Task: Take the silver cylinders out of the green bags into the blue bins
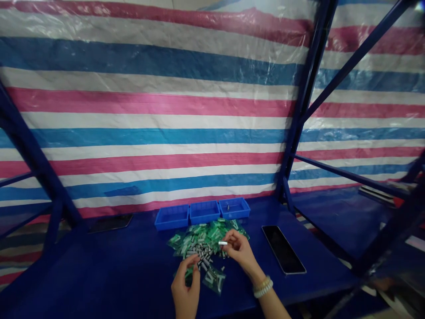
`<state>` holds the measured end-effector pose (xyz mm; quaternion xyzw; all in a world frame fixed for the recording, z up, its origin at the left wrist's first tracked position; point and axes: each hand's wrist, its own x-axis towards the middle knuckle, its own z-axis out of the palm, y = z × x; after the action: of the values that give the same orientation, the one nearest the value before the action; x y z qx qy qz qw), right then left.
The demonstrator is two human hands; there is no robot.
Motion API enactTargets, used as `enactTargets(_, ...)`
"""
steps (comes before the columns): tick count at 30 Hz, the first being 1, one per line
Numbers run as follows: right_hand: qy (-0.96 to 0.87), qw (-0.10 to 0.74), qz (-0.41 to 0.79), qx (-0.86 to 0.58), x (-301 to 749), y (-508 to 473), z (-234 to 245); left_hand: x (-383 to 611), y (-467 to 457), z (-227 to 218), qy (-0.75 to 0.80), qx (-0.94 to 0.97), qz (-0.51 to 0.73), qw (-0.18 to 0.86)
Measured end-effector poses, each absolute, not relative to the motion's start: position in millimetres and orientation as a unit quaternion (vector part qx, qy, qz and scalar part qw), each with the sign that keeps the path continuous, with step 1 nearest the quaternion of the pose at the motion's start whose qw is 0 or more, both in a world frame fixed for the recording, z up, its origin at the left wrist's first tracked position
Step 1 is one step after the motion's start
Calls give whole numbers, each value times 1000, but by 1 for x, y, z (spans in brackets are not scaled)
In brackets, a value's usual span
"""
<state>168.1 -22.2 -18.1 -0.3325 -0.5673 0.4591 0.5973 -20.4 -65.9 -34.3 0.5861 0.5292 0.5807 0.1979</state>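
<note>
My right hand (239, 250) pinches a small silvery metal cylinder (222, 243) between thumb and fingers, above the pile. Lower and to the left, my left hand (186, 285) has its thumb and fingers curled together; what lies between the tips, if anything, is too small to make out. Green shows through the gap in that hand. Between and beyond both hands spreads a heap of small green plastic bags (199, 232). Loose small metal cylinders (205, 254) lie at its near side. A clear bag with silvery pieces (214, 280) rests nearest me.
Behind the heap stand three blue trays: a left tray (171, 223), a middle tray (204, 217) and a right tray (235, 212) with a small piece inside. A black phone-like device (283, 249) lies right, another dark flat device (111, 223) left. Blue frame posts (294, 128) flank the blue table.
</note>
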Motion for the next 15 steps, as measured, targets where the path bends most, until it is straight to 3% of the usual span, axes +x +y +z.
enactTargets(5,-517,623,482,-335,161,-45,-18,-5,-72,-19,460,604,578,300)
enactTargets(10,-605,600,334,-404,158,-64,1,11,-81,-3,420,577,546,439)
enactTargets(15,-708,540,228,-393,157,-69,27,17,-81,-3,377,417,565,604)
